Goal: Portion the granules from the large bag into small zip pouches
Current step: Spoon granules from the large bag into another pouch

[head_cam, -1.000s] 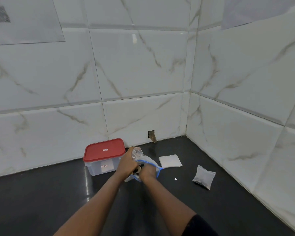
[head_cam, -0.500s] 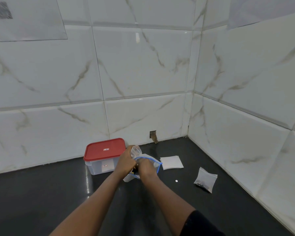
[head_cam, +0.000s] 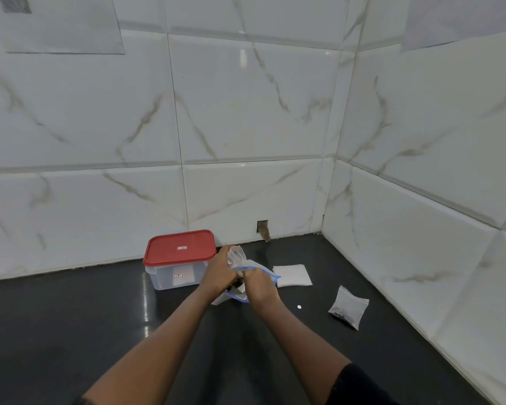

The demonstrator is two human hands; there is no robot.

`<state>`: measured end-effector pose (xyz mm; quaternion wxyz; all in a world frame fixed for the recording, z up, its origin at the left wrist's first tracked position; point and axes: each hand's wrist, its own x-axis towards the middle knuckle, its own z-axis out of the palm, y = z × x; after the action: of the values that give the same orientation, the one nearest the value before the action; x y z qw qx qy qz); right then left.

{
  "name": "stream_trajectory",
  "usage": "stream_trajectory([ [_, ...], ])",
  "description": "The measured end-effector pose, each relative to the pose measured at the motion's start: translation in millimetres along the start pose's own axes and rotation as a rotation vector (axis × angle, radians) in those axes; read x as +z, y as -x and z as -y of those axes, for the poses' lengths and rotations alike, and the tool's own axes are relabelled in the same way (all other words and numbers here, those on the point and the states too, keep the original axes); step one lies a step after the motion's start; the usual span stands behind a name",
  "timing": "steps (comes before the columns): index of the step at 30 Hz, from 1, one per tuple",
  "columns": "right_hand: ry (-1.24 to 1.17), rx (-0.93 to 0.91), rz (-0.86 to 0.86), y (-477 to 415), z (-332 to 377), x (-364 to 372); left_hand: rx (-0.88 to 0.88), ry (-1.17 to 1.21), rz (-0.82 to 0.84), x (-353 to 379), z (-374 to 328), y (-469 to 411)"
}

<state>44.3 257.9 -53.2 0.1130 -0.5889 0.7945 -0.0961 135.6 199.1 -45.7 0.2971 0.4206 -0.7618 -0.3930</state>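
Filling one small pouch (head_cam: pixel 236 256) from the large bag (head_cam: pixel 259 270).
Our left hand (head_cam: pixel 219 273) grips the pouch; right hand (head_cam: pixel 259 285) grasps granules inside the bag; next, we tip them in.

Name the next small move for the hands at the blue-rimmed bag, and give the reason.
Probably lift the right hand out of the large bag and tip its granules into the small pouch the left hand holds up, since that pouch looks nearly empty.

The dark counter (head_cam: pixel 70 331) lies open to the left and near the body — the red-lidded box (head_cam: pixel 179 260) blocks the back, with flat pouches (head_cam: pixel 292 275) and a filled pouch (head_cam: pixel 348 306) scattered right.
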Motion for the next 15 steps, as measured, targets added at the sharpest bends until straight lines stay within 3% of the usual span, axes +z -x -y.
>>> stream_trajectory([
  [10,0.149,-0.095,0.072,6.1,3.4,-2.9,-0.035,0.029,-0.082,-0.4,0.8,-0.6],
  [15,0.105,-0.045,0.016,9.7,-0.9,-1.4,-0.01,0.001,0.003,-0.5,-3.4,6.0],
])
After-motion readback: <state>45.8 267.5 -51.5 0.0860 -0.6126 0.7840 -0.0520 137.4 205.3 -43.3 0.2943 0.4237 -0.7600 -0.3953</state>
